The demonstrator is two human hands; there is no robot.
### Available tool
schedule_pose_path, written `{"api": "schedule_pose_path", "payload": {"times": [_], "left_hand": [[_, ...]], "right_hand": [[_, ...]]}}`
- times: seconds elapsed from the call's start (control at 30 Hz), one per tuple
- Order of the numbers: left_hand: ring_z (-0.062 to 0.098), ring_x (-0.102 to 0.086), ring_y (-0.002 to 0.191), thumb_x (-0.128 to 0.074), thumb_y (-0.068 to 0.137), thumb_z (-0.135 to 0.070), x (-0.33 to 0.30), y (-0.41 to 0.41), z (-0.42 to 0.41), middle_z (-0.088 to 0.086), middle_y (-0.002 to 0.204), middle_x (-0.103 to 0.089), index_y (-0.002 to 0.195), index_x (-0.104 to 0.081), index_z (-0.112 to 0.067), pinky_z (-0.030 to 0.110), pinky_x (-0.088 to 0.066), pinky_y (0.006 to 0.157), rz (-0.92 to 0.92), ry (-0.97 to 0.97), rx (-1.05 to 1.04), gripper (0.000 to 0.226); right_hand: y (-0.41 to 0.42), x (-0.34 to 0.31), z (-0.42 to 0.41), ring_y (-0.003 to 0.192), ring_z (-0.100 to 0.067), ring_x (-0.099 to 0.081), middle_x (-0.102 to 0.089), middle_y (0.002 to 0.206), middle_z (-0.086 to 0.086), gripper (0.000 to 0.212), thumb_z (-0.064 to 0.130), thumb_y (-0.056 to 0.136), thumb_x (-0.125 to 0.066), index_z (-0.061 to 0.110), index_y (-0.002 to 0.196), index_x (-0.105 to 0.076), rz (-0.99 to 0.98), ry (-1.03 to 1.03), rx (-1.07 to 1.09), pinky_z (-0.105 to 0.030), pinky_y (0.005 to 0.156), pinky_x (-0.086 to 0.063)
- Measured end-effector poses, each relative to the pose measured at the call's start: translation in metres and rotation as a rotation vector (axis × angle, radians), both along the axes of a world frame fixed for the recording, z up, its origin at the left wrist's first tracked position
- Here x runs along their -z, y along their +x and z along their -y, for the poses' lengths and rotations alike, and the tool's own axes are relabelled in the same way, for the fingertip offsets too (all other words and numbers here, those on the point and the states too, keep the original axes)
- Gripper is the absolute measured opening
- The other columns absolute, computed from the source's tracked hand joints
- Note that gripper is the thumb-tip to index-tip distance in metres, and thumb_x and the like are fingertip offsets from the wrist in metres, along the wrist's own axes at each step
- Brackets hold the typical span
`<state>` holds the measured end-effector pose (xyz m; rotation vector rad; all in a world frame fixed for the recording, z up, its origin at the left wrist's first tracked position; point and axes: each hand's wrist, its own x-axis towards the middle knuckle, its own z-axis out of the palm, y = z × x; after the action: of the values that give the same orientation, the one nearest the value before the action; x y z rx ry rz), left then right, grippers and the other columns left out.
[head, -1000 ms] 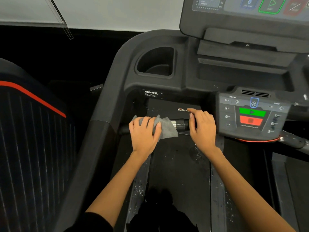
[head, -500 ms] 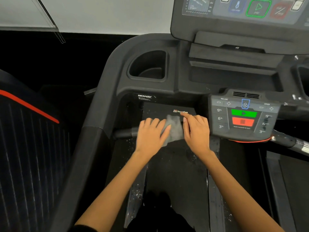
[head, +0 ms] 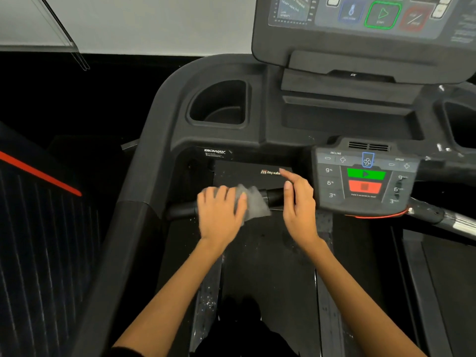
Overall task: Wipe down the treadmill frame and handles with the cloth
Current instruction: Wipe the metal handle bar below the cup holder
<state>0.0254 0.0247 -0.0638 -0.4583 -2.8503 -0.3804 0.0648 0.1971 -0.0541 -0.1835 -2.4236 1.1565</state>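
A grey cloth (head: 253, 204) is draped over the black front handlebar (head: 274, 195) of the treadmill. My left hand (head: 221, 215) lies on top of the cloth and the bar, fingers curled over it. My right hand (head: 298, 202) hovers just right of the cloth, lifted off the bar, fingers relaxed and holding nothing. The dark grey treadmill frame (head: 144, 161) curves down the left side.
A control panel (head: 363, 181) with green and red buttons sits right of my hands. A cup holder (head: 219, 104) and the console screen (head: 360, 14) lie beyond. The belt (head: 268, 253) runs below. Another machine (head: 33, 228) stands to the left.
My right hand has come off the bar and cloth and lifted to the right. My left hand with the cloth has slid slightly left along the bar.
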Motion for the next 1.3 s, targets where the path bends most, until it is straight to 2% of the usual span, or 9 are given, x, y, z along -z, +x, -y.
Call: {"api": "schedule_pose_path", "payload": {"times": [0.27,0.47,0.57,0.67,0.77,0.87,1.03,1.13,1.3], "left_hand": [[0.023,-0.059,0.095,-0.066,0.08,-0.026,-0.014,0.011,-0.087,0.004,0.101,-0.064,0.109,-0.062,-0.013,0.038,-0.047,0.089,0.031,-0.037,0.291,0.031],[0.005,-0.058,0.097,-0.059,0.091,-0.011,-0.034,-0.008,-0.08,-0.005,0.103,-0.066,0.111,-0.066,-0.013,0.018,-0.044,0.089,0.485,0.732,0.432,0.022],[-0.007,-0.056,0.098,-0.063,0.088,-0.007,-0.047,-0.02,-0.073,-0.004,0.112,-0.065,0.121,-0.063,-0.015,0.004,-0.04,0.086,0.651,0.87,0.408,0.034],[-0.004,-0.056,0.101,-0.06,0.091,-0.014,-0.048,-0.028,-0.068,-0.001,0.117,-0.064,0.13,-0.055,-0.018,0.0,-0.038,0.085,0.755,0.74,0.385,0.039],[0.015,-0.057,0.111,-0.049,0.097,-0.035,-0.04,-0.036,-0.061,0.001,0.115,-0.065,0.145,-0.034,-0.028,0.031,-0.04,0.105,0.829,0.523,0.43,0.051],[0.017,-0.041,0.131,-0.046,0.094,-0.05,-0.033,-0.04,-0.045,0.002,0.137,-0.051,0.151,-0.014,-0.027,0.045,-0.017,0.117,0.743,0.353,0.479,0.068],[0.011,-0.055,0.115,-0.058,0.079,-0.064,-0.03,-0.037,-0.014,-0.001,0.126,-0.06,0.133,-0.051,-0.019,0.049,-0.037,0.106,0.685,0.519,0.442,0.071],[0.016,-0.049,0.125,-0.033,0.086,-0.071,-0.03,-0.034,-0.01,0.001,0.13,-0.058,0.133,-0.053,-0.015,0.049,-0.012,0.117,0.721,0.448,0.254,0.076],[0.003,-0.06,0.085,-0.039,0.091,-0.061,-0.033,-0.034,-0.008,-0.012,0.079,-0.068,0.092,-0.071,-0.023,0.052,-0.017,0.115,0.734,0.382,0.202,0.05]], "right_hand": [[0.017,-0.005,0.002,0.14,-0.02,-0.034,-0.046,0.141,-0.009,0.033,0.009,0.101,-0.039,-0.002,0.128,-0.055,-0.054,0.038,-0.024,-0.046,0.117,-0.027],[0.031,-0.002,0.008,0.149,-0.027,-0.018,-0.02,0.158,-0.011,0.048,0.014,0.103,-0.031,-0.002,0.148,-0.028,-0.002,0.144,-0.069,-0.046,0.121,-0.019],[0.03,-0.004,0.017,0.151,-0.023,-0.008,-0.007,0.162,-0.008,0.056,0.017,0.103,-0.032,0.002,0.152,-0.009,0.055,0.146,-0.089,-0.038,0.123,-0.011],[0.027,-0.004,0.019,0.151,-0.018,-0.005,-0.007,0.163,-0.009,0.059,0.024,0.104,-0.032,0.003,0.153,-0.005,0.144,0.099,-0.079,-0.042,0.122,-0.013],[0.025,-0.004,0.017,0.151,-0.017,-0.008,-0.012,0.163,-0.009,0.064,0.033,0.104,-0.034,0.007,0.154,-0.004,0.161,0.205,-0.085,-0.048,0.12,-0.019],[0.023,-0.008,0.015,0.15,-0.019,-0.015,-0.015,0.161,-0.012,0.075,0.049,0.101,-0.037,0.01,0.154,-0.001,0.126,0.274,-0.093,-0.044,0.121,-0.02],[0.019,-0.006,0.009,0.13,-0.012,-0.039,-0.045,0.143,-0.005,0.074,0.05,0.096,-0.046,0.016,0.154,-0.016,0.193,0.127,-0.064,-0.019,0.112,-0.024],[0.016,-0.002,0.001,0.121,-0.016,-0.049,-0.057,0.13,-0.005,0.052,0.04,0.093,-0.053,0.008,0.134,-0.053,0.125,0.214,-0.046,-0.028,0.109,-0.033],[0.017,0.001,-0.003,0.118,-0.017,-0.051,-0.06,0.122,-0.006,0.031,0.025,0.088,-0.067,0.006,0.113,-0.065,0.112,0.148,-0.053,-0.015,0.108,-0.029]]}}
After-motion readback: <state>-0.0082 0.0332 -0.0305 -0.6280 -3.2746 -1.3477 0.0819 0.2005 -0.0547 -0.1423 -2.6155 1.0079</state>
